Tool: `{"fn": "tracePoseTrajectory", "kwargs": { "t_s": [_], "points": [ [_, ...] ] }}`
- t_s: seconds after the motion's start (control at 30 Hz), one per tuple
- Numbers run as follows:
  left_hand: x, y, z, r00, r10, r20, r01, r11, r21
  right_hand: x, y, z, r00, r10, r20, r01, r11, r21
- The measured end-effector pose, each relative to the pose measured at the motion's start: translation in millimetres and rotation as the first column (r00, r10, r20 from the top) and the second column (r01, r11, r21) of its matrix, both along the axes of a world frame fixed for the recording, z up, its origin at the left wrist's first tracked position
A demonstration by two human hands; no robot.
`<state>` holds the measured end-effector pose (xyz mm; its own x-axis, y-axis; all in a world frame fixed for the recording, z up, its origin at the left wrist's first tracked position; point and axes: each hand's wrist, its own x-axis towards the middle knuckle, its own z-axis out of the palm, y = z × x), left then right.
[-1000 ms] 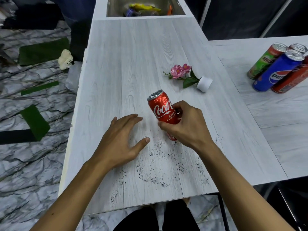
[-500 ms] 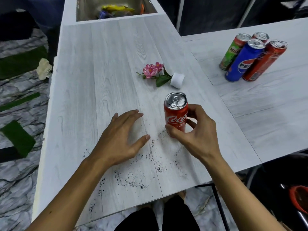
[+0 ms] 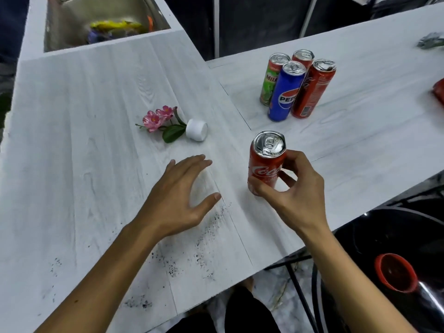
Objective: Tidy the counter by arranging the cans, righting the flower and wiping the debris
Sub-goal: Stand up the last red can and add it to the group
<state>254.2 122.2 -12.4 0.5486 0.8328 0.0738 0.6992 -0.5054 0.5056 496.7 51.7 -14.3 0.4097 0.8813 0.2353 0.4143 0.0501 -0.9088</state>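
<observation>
The person's left hand [image 3: 177, 200] and right hand [image 3: 295, 195] are bare, as are both forearms [image 3: 113, 275]. Black clothing [image 3: 249, 313] covers the legs.

Shiny metal, matt wood
The red can [image 3: 264, 169] in the right hand [image 3: 298, 198] is glossy metal; the counter [image 3: 96, 152] below is grainy.
</observation>
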Motion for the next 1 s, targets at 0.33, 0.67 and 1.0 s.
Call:
{"fn": "tracePoseTrajectory", "kwargs": {
  "t_s": [0.33, 0.67, 1.0],
  "points": [
    [88, 22, -2, 0.996, -0.083, 0.036, 0.083, 0.996, -0.014, 87, 17, 3, 0.991, -0.133, 0.011, 0.133, 0.991, 0.020],
    [150, 54, -2, 0.995, -0.102, -0.015, 0.102, 0.994, -0.034, 158, 69, 4, 0.975, -0.220, 0.009, 0.219, 0.973, 0.073],
    [182, 78, -15, 0.994, -0.051, -0.092, 0.044, 0.996, -0.080, 189, 111, -17, 0.971, -0.239, -0.008, 0.239, 0.968, 0.082]
  ]
}}
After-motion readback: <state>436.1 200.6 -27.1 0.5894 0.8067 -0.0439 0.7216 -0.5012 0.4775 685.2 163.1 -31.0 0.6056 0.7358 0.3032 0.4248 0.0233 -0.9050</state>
